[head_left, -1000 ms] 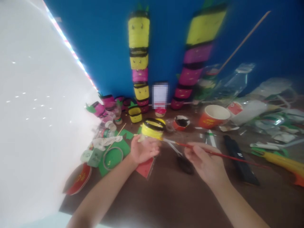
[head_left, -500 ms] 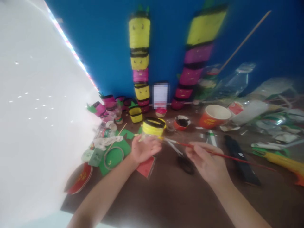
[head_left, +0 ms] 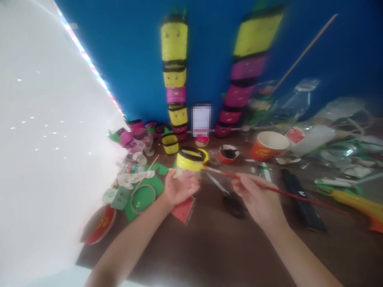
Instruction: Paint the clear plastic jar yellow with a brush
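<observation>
My left hand (head_left: 182,187) is closed around the lower part of a cut plastic bottle cup (head_left: 190,162), painted yellow with a black rim. The cup is tilted, and its far side is hidden from me. Between the fingers of my right hand (head_left: 259,197) is a thin red paintbrush (head_left: 284,193). Its bristles point left and meet the cup's lower right side, though blur hides the exact contact. Below the brush, black-handled scissors (head_left: 233,205) lie on the table. A small red tub (head_left: 228,154) with dark paint stands just behind.
Two tall stacks of painted cups, one left (head_left: 175,75) and one right (head_left: 239,91), rise against the blue wall. A paper cup (head_left: 271,145), a black case (head_left: 302,201), a yellow glue gun (head_left: 356,201) and plastic bottles crowd the right. Green sheets (head_left: 146,195) lie left.
The brush tip has moved slightly up and right along the cup's lower side. My right hand has shifted a little up and left. My left hand keeps its hold on the cup.
</observation>
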{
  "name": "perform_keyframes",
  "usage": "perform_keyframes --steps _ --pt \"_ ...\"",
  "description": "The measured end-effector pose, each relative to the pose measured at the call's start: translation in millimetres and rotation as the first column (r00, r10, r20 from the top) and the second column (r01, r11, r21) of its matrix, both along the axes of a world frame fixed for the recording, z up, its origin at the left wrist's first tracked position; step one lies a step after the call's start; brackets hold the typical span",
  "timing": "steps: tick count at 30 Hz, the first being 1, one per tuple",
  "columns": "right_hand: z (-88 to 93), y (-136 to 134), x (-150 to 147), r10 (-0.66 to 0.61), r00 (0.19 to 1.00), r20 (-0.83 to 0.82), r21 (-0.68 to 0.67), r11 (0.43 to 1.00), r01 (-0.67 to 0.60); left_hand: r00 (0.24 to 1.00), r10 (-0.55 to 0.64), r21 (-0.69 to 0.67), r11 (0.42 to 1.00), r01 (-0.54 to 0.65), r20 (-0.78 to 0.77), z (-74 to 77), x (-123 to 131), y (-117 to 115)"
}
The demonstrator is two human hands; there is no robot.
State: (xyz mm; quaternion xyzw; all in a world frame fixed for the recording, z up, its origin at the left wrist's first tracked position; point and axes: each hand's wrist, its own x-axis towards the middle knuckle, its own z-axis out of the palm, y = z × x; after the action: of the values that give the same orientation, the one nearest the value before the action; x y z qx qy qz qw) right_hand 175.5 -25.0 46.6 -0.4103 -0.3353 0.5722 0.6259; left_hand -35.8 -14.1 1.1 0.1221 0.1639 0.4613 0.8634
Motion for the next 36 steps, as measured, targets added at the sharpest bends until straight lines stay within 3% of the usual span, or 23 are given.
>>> perform_keyframes --steps 4,9,17,23,31,36 --pt "-1.3 0.4 6.4 -0.043 0.998 -0.035 0.001 0.999 0.043 0.997 0.076 0.044 0.996 -0.075 -0.011 0.1 4.1 0.1" --pt "3.1 -7.7 6.2 -0.010 1.000 -0.021 0.049 0.999 0.011 0.981 0.187 0.133 0.975 -0.178 -0.060 2.8 10.4 0.3" --pt "5.7 -10.5 -5.8 -0.017 0.997 0.070 0.051 0.999 0.013 0.980 0.184 0.250 0.955 -0.160 -0.077 5.4 13.1 0.7" --pt "0.4 -6.6 -3.1 -0.063 0.992 0.108 0.040 0.997 0.059 0.983 0.174 0.186 0.969 -0.161 -0.057 3.3 10.6 0.1" --pt "-4.7 -0.9 5.4 -0.145 0.986 0.087 0.044 0.989 0.141 0.992 0.126 0.004 0.992 -0.126 -0.026 1.3 5.5 0.6" --pt "2.9 -3.4 7.9 -0.071 0.997 0.015 0.030 0.997 0.071 0.997 0.081 -0.037 0.996 -0.082 -0.015 4.4 5.3 1.2"
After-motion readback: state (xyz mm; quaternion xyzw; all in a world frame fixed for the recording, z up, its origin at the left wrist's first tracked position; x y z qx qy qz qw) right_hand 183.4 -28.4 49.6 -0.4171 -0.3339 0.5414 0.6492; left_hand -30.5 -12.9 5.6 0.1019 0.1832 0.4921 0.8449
